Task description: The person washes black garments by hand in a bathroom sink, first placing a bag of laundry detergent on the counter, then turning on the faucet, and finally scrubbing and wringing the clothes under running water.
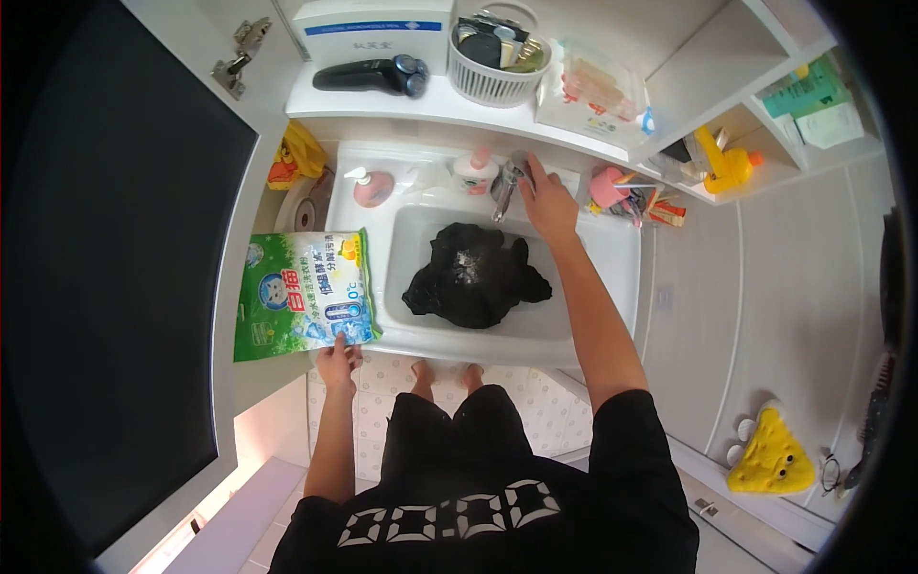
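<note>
A bunched black cloth (pixel 488 292) lies in the white sink basin (pixel 394 287), with a small whitish patch on top. My right hand (pixel 552 206) reaches over the basin's right side, its fingers closed around the handle of the chrome faucet (pixel 505 191). Whether water runs from the spout is hard to tell. At the sink's left edge, my left hand (pixel 338 365) pinches the lower edge of a green and white bag of washing powder (pixel 277 325). Part of that hand is hidden beneath the bag.
Behind the basin stand a pink soap pump bottle (pixel 374 188), a white bottle (pixel 474 174) and a pink cup (pixel 608 187). A shelf above holds a black shaver (pixel 368 76) and a grey basket (pixel 492 84). An open mirrored door (pixel 115 277) fills the left.
</note>
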The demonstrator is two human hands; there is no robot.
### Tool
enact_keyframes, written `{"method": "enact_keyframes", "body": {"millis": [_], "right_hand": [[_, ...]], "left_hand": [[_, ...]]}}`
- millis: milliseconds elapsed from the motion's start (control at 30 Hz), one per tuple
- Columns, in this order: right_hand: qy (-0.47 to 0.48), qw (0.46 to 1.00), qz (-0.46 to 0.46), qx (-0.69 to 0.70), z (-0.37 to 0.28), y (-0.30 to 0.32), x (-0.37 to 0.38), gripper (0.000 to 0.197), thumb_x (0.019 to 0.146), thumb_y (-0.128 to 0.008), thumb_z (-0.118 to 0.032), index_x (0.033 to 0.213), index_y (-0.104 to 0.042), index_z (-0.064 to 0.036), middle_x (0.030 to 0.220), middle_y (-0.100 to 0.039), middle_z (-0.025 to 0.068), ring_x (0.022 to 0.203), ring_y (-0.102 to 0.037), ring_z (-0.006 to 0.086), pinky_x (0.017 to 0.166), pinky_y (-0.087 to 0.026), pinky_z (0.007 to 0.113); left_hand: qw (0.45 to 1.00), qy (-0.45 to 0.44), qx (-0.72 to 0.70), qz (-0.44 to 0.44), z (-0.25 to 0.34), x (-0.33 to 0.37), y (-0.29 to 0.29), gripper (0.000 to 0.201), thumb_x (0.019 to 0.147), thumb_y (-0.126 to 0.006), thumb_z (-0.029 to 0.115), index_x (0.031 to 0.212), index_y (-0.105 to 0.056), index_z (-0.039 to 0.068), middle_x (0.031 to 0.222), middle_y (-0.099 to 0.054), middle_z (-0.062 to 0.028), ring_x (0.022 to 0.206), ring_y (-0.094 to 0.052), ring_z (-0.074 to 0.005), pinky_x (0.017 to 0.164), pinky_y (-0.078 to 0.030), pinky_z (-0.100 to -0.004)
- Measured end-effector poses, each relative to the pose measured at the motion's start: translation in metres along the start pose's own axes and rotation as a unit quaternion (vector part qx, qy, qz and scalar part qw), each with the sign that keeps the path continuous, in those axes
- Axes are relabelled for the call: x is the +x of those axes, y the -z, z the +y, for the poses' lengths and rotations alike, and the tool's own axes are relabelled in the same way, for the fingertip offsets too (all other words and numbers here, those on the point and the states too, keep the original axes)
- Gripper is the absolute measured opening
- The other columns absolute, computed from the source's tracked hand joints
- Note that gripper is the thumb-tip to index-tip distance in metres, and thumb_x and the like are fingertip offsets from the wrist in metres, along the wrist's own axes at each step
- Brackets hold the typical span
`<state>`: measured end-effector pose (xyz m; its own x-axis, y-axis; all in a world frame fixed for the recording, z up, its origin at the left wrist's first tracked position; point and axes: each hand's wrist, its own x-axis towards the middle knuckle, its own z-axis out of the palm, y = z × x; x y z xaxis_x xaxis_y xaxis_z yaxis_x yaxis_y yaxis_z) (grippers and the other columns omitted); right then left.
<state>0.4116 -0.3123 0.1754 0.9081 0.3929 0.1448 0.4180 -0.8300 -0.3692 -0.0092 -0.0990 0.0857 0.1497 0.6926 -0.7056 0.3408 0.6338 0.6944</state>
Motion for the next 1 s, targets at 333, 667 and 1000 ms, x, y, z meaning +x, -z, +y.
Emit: {"method": "enact_keyframes", "body": {"millis": [333, 667, 1000], "right_hand": [[0.034, 0.998, -0.006, -0.055, 0.003, -0.025, 0.020, 0.041, 0.101, -0.049, -0.040, 0.141, -0.048, -0.0273, 0.075, -0.069, 0.0173, 0.069, -0.070, 0.0378, 0.062, -0.055, 0.051], [0.050, 0.997, -0.042, -0.031, 0.007, -0.015, 0.030, 0.033, 0.101, -0.050, -0.036, 0.131, -0.054, -0.0225, 0.079, -0.069, 0.0174, 0.074, -0.069, 0.0397, 0.065, -0.054, 0.052], [0.028, 0.997, -0.076, 0.001, 0.002, -0.005, 0.032, 0.027, 0.101, -0.051, -0.033, 0.124, -0.056, -0.0198, 0.083, -0.070, 0.0173, 0.080, -0.070, 0.0392, 0.070, -0.053, 0.051]], "left_hand": [[0.965, -0.049, 0.159, -0.203, -0.030, -0.047, -0.045, 0.036, 0.097, -0.060, 0.033, 0.122, -0.064, 0.008, 0.098, -0.066, -0.0053, 0.079, -0.064, -0.0135, 0.058, -0.048, -0.0242], [0.679, -0.480, 0.536, -0.144, -0.005, -0.049, -0.219, 0.108, 0.071, -0.080, 0.058, 0.157, -0.027, 0.018, 0.159, -0.023, -0.0247, 0.143, -0.025, -0.0503, 0.113, -0.025, -0.0645], [0.661, -0.403, 0.612, -0.159, -0.028, -0.025, -0.243, 0.133, 0.060, -0.079, 0.072, 0.161, -0.012, 0.015, 0.164, -0.012, -0.0210, 0.149, -0.014, -0.0473, 0.110, -0.016, -0.0743]]}}
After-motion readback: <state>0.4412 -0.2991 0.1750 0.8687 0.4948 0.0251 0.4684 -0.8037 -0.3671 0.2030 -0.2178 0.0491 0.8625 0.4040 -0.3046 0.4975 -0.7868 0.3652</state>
